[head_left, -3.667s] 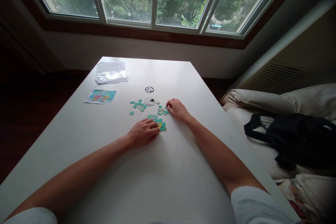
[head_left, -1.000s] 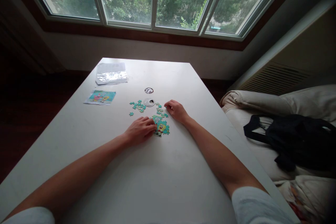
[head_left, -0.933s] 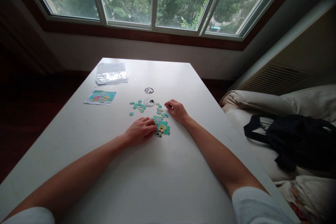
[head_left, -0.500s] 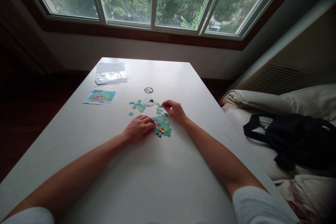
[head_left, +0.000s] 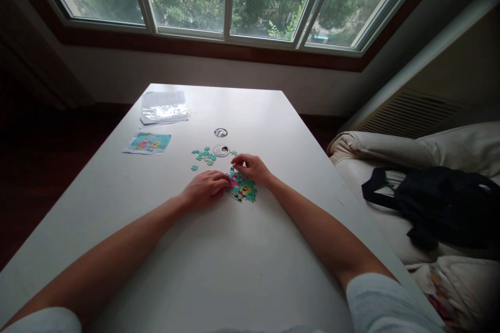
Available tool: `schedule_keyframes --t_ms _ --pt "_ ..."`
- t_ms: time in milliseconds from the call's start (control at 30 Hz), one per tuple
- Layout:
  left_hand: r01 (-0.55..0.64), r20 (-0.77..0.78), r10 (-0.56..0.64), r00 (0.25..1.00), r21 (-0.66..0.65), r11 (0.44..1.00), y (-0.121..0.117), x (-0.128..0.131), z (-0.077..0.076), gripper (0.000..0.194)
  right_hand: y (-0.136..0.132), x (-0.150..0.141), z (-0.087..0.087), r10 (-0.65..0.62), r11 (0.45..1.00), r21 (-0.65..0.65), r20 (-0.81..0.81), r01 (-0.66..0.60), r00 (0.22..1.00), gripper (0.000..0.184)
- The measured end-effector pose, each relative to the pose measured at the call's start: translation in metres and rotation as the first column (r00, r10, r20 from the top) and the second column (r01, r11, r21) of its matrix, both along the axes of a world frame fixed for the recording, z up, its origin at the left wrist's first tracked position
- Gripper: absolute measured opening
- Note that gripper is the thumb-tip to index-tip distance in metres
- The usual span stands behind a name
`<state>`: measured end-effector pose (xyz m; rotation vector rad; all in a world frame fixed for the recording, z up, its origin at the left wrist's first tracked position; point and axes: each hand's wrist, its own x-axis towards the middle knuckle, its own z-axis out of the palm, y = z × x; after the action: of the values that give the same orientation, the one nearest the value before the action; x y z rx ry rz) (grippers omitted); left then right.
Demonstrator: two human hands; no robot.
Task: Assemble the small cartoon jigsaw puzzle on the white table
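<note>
— White table (head_left: pixel 250 270) is bearing what work?
— One puzzle section (head_left: pixel 247 190), joined but apparently incomplete; loose pieces (head_left: pixel 211 156) are lying unjoined beyond it, mostly left.
— Grips?
— Left hand (head_left: pixel 205 187) is curling at the section's left edge, right hand (head_left: pixel 254 168) at its far edge; whether either is pinching anything, cannot tell.

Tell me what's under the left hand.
Beside the left hand, the joined puzzle section shows, lying on the white table. Whatever is directly beneath that hand is covered, so I cannot see it.
</note>
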<state>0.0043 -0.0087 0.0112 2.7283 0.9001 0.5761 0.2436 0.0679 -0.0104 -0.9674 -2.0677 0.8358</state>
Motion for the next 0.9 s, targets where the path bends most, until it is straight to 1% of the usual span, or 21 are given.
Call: schedule_keyframes --t_ms 67,167,300,467,667,800,900 --pt "-0.002 -0.002 0.002 1.0 0.001 1.0 0.0 0.0 0.0 0.027 0.0 -0.001 -0.001 0.011 0.999 0.042 0.022 -0.012 1.0 0.012" --pt "-0.004 0.007 0.004 1.0 0.001 1.0 0.001 0.0 -0.001 0.026 -0.001 -0.003 -0.003 0.017 0.998 0.066 0.047 -0.02 0.999 0.015" --pt "-0.007 0.028 0.007 1.0 -0.009 1.0 0.001 0.0 -0.002 0.029 -0.004 -0.008 -0.005 -0.008 0.997 0.073 0.077 0.002 0.997 0.017" --pt "-0.01 0.035 0.011 0.999 -0.023 1.0 0.001 0.001 -0.002 0.029 -0.005 -0.01 -0.005 -0.032 0.989 0.146 0.103 0.017 0.994 0.012" --pt "0.0 0.054 0.002 0.999 -0.037 0.999 0.0 0.002 -0.001 0.033 -0.005 -0.011 -0.004 -0.031 0.985 0.175 0.147 0.005 0.989 0.013" --pt "0.001 0.053 0.001 0.999 -0.038 0.999 0.0 0.003 -0.001 0.032 -0.005 -0.011 -0.007 -0.036 0.972 0.235 0.182 -0.008 0.983 0.012" --pt "-0.011 0.047 0.012 0.999 -0.033 0.999 -0.001 0.005 -0.002 0.031 -0.005 -0.01 -0.008 -0.034 0.958 0.285 0.242 -0.038 0.97 0.011"
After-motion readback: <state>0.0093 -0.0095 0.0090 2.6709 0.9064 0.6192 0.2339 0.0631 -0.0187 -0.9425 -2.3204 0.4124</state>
